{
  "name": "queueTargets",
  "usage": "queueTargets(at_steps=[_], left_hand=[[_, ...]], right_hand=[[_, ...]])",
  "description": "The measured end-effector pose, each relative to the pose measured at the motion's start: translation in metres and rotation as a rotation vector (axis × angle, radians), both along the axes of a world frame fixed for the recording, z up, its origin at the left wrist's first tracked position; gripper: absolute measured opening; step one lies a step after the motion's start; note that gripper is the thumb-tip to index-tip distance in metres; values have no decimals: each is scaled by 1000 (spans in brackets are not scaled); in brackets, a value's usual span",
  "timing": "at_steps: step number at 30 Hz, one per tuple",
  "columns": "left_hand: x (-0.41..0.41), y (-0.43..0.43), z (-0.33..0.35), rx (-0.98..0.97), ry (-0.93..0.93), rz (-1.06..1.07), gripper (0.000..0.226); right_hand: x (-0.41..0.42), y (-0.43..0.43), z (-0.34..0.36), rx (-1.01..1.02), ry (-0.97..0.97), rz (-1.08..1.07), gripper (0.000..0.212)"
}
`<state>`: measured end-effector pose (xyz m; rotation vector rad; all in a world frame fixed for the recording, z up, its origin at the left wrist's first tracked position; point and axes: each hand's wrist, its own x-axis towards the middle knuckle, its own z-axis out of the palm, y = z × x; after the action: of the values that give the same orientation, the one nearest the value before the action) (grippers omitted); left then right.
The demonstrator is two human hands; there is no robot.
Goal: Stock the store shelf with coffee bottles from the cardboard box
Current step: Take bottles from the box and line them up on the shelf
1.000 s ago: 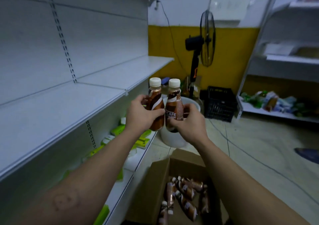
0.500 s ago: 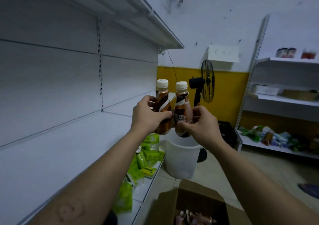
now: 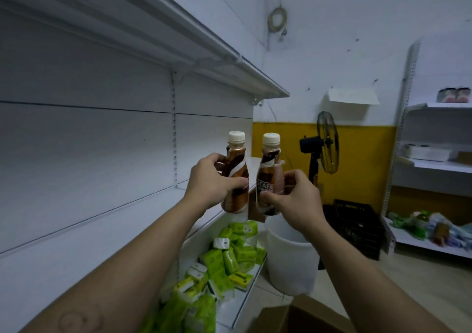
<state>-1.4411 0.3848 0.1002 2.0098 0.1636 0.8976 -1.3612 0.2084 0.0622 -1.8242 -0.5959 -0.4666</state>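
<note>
We hold two coffee bottles upright and side by side in the air: our left hand (image 3: 213, 180) is wrapped around the left bottle (image 3: 235, 176), and our right hand (image 3: 293, 199) grips the right bottle (image 3: 269, 179) around its lower body. Both bottles hang just in front of the edge of the white middle shelf (image 3: 102, 230). Below them lie green packets (image 3: 224, 261) on the lower shelf and a white bucket (image 3: 291, 261), with a corner of the cardboard box (image 3: 293, 317) at the bottom.
</note>
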Motion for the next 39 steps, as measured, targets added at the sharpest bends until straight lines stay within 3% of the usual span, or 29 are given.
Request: queueTargets(at_steps=[4, 8, 12, 26, 39], left_hand=[[-25, 20, 5, 18, 12, 70, 54], [-53, 41, 9, 30, 36, 172, 56], [-74, 58, 14, 71, 63, 262, 61], [-173, 124, -1, 14, 180, 459, 51], [-340, 174, -55, -113, 286, 1007, 56]], right_hand=[[-1, 31, -3, 38, 26, 66, 55], [-10, 63, -7, 53, 15, 173, 79], [-15, 92, -8, 44, -8, 271, 51], [-62, 172, -5, -26, 71, 547, 54], [-181, 309, -36, -241, 72, 1008, 56]])
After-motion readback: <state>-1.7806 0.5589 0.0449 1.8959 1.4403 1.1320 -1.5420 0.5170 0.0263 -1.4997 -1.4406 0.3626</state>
